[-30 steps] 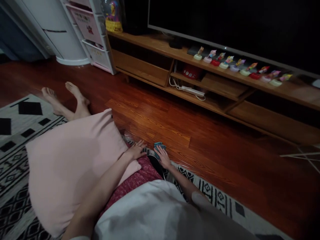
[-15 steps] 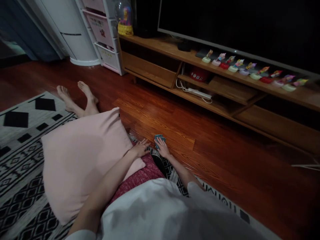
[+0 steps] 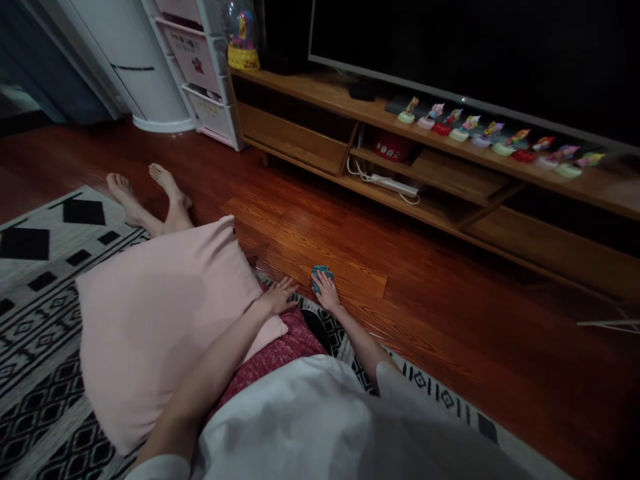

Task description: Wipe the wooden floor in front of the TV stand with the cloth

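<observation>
Since the earlier frames, little is changing beyond a small shift of the camera: both hands are staying low by the knees, and the right hand (image 3: 327, 293) is keeping its place over the teal thing (image 3: 321, 273) on the floor (image 3: 450, 307). That thing is small and creased, perhaps folded paper or cards; what it is cannot be told. It is lying on the wood boards just past the rug (image 3: 40, 280) edge, and the right fingers are resting on its near side, pressing or pinching it; whether the grip is actually closed around it cannot be told from this view. The left hand (image 3: 279, 297) is lying flat and released, fingers spread, at the lower corner of the pink pillow (image 3: 160, 320) on the lap, holding nothing. Bare feet (image 3: 150, 193) are stretching out beyond the pillow. Along the far side a low wood shelf (image 3: 500, 200) is carrying a dark screen (image 3: 475, 47) and a row of small figures (image 3: 500, 133), well apart from the hands. Judged from the steady hands, the teal thing is being handled where it lies and is not lifted clear of the boards.
</observation>
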Action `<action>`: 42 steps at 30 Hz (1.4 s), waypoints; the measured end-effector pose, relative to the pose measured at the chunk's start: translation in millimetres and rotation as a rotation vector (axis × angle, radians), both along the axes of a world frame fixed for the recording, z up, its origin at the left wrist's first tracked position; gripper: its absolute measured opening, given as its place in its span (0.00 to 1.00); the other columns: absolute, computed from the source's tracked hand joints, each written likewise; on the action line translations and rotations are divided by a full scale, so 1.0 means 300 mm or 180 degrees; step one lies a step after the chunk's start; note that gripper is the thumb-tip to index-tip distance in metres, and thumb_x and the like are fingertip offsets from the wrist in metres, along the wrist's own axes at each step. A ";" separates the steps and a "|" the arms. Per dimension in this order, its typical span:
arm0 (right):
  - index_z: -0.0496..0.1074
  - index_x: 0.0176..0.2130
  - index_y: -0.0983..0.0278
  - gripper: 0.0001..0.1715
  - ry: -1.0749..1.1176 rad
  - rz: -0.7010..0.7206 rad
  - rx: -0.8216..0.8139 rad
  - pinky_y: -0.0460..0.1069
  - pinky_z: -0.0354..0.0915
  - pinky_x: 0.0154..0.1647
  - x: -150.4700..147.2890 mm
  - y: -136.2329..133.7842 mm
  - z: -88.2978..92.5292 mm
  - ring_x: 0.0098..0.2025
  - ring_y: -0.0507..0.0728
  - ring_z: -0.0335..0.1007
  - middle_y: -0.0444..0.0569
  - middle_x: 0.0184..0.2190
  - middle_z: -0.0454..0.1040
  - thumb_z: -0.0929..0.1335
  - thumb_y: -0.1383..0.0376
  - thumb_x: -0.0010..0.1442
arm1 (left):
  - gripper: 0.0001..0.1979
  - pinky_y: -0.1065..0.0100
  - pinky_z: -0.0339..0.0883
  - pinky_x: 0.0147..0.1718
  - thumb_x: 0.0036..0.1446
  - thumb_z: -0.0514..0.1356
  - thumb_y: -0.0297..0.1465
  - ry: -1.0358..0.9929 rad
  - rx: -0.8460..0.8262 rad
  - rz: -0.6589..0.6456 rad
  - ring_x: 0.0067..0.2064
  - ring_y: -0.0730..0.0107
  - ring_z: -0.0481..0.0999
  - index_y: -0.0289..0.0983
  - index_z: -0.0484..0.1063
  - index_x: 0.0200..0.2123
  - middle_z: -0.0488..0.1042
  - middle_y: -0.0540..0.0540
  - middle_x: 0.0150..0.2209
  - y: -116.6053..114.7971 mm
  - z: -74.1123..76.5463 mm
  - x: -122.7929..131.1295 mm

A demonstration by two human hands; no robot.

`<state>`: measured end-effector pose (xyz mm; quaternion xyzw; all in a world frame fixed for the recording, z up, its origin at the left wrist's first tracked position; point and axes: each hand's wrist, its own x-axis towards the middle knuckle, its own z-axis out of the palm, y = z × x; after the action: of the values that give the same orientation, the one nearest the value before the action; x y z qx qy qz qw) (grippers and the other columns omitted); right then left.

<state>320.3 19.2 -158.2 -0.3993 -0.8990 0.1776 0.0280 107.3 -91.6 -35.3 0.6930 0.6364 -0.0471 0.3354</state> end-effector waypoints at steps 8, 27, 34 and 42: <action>0.48 0.73 0.57 0.41 0.0020 0.0130 -0.0022 0.60 0.42 0.73 -0.014 -0.004 -0.006 0.76 0.57 0.34 0.49 0.75 0.44 0.60 0.68 0.65 | 0.32 0.42 0.42 0.69 0.67 0.53 0.45 -0.0016 0.0041 0.0063 0.75 0.52 0.37 0.45 0.54 0.71 0.41 0.41 0.76 -0.001 0.002 0.001; 0.49 0.73 0.62 0.41 -0.0218 -0.0783 0.0103 0.62 0.48 0.71 0.177 0.122 0.004 0.75 0.61 0.38 0.54 0.75 0.46 0.58 0.70 0.64 | 0.32 0.40 0.43 0.68 0.67 0.53 0.45 -0.0124 -0.0022 0.0023 0.75 0.50 0.38 0.45 0.55 0.71 0.40 0.42 0.75 0.005 -0.014 -0.013; 0.50 0.73 0.55 0.45 -0.0233 -0.0370 0.0041 0.58 0.49 0.71 0.319 -0.145 -0.044 0.75 0.57 0.40 0.46 0.75 0.47 0.62 0.71 0.60 | 0.32 0.42 0.42 0.69 0.67 0.52 0.46 -0.0079 -0.0024 -0.0030 0.75 0.51 0.38 0.44 0.55 0.71 0.41 0.40 0.75 0.001 -0.018 -0.014; 0.47 0.73 0.54 0.48 -0.0125 -0.0509 0.0051 0.61 0.46 0.72 0.282 -0.116 -0.037 0.76 0.58 0.38 0.46 0.75 0.46 0.62 0.72 0.58 | 0.32 0.45 0.42 0.69 0.68 0.51 0.46 -0.0057 -0.0108 -0.0149 0.75 0.53 0.40 0.44 0.54 0.71 0.42 0.41 0.75 0.000 -0.031 -0.024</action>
<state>404.9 -15.6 -169.4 -0.4730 -0.8660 0.1597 0.0277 100.1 -91.7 -44.5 0.7023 0.6161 -0.0595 0.3517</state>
